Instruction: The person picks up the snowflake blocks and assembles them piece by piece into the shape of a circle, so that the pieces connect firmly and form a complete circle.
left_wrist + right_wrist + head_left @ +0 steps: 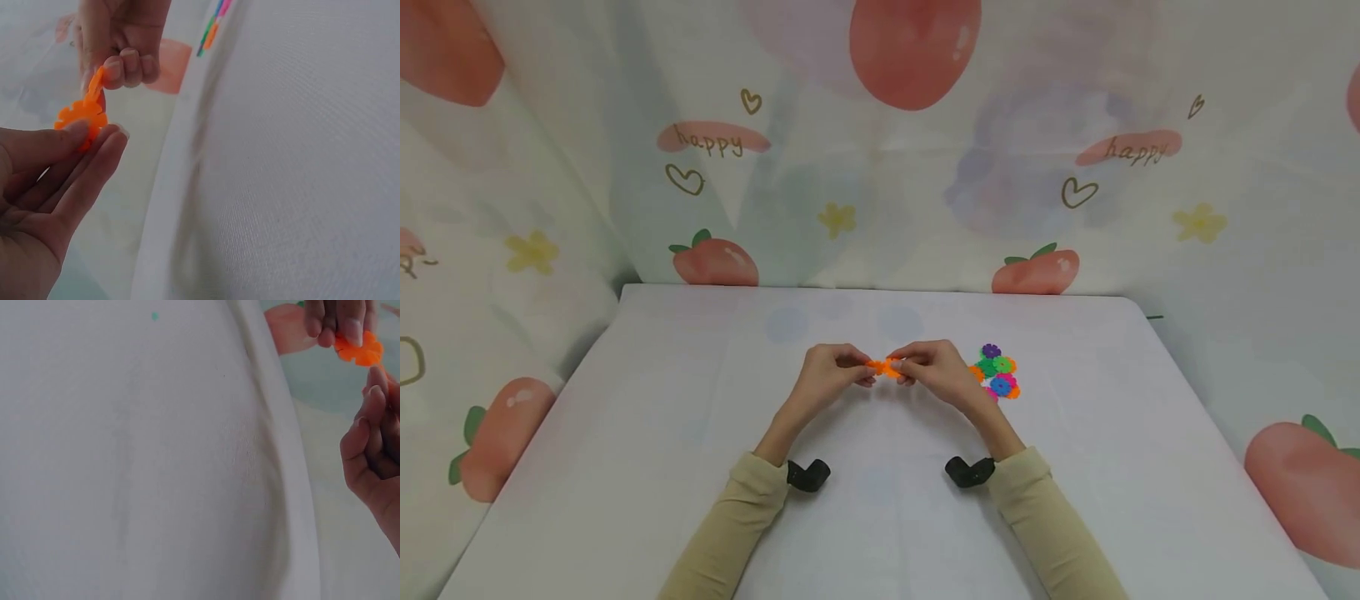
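Note:
Two orange notched plastic discs meet edge to edge above the middle of the table. My left hand (829,371) pinches the left disc (81,115) between thumb and fingers; its flat face shows in the left wrist view. With thumb and fingertips my right hand (938,372) grips the other disc (95,86), seen nearly edge-on there and set at an angle to the first. In the right wrist view, the left hand's disc (360,350) shows its flat face, while the right hand's fingers (373,406) mostly cover their own disc. Whether the notches are interlocked I cannot tell.
Just right of my right hand lies a loose pile of several notched discs, among them a purple disc (991,351), a green disc (987,367) and a blue disc (1002,385). The white-covered table (700,358) ends at a patterned cloth backdrop (880,183).

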### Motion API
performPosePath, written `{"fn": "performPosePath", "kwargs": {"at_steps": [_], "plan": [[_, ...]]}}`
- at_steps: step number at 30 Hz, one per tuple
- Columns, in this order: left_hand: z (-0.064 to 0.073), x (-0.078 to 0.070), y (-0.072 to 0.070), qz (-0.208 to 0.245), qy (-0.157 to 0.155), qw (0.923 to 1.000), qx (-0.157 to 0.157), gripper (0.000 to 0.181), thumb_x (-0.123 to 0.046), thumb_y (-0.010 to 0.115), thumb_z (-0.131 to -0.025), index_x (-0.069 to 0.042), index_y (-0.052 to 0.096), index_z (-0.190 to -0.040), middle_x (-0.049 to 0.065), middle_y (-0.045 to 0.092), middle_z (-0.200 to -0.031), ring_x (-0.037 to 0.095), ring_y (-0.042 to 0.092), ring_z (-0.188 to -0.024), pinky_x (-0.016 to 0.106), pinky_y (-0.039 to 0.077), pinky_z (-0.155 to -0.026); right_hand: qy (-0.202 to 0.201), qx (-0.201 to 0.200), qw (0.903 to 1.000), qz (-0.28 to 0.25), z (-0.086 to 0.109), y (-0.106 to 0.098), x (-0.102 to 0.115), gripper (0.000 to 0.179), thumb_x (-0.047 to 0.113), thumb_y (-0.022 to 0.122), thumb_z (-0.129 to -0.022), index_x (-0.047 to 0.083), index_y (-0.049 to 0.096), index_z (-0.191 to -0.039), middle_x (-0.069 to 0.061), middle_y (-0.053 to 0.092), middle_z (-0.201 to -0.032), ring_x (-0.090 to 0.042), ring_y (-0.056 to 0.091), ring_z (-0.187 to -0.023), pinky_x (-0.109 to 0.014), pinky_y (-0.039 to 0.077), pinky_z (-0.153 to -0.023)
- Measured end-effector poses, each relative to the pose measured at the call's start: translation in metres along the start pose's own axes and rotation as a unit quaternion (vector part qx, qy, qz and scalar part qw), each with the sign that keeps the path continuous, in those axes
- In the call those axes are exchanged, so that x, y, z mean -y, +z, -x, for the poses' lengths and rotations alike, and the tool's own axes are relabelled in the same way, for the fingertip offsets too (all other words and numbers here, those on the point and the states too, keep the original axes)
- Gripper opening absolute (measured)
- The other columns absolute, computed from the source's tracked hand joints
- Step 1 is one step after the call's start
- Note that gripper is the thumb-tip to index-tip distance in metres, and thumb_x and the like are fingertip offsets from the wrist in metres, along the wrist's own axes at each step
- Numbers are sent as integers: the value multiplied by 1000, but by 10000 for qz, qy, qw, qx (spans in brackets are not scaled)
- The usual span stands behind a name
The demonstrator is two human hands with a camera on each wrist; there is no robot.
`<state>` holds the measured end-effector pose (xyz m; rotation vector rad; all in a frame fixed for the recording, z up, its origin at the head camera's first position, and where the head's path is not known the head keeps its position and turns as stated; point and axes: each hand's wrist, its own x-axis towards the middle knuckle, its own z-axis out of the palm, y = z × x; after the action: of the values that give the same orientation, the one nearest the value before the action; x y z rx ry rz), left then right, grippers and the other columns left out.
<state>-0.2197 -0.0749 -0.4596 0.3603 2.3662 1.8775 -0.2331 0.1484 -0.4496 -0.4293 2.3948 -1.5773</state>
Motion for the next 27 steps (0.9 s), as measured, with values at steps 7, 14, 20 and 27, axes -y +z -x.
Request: {"fn": "performPosePath", "kwargs": {"at_steps": [7, 14, 20, 27], "plan": [[2, 3, 0, -56, 128, 9998, -155, 4, 2, 77, -88, 3, 78, -91, 15, 78, -86, 24, 77, -73, 37, 64, -74, 22, -31, 10000, -38, -4, 8, 3, 22, 3, 63, -99, -4, 74, -116, -16, 77, -96, -38, 70, -82, -36, 62, -78], [4, 3, 1, -221, 56, 9997, -102, 9, -9, 79, -90, -1, 79, -93, 12, 78, -85, 27, 78, -77, 40, 64, -78, 15, -310, 9994, 132, -10, 9, -6, 20, 13, 70, -99, 0, 76, -112, -13, 78, -94, -36, 69, -80, -41, 61, -79], [4, 1, -1, 310, -471, 9983, 132, 23, -21, 74, -96, 1, 77, -104, 15, 78, -94, 25, 78, -78, 35, 64, -78, -166, -383, 9988, 248, -13, 10, -5, 20, 20, 75, -96, 2, 77, -105, -12, 78, -92, -35, 68, -79, -44, 59, -78], [2, 6, -4, 1019, -1286, 9839, 714, 27, -16, 71, -98, 4, 73, -115, 21, 76, -104, 24, 77, -83, 38, 63, -83, -366, 8, 9986, 387, -14, 13, 0, 18, 22, 72, -98, 7, 78, -105, -6, 74, -86, -32, 66, -80, -39, 58, -76]]}}
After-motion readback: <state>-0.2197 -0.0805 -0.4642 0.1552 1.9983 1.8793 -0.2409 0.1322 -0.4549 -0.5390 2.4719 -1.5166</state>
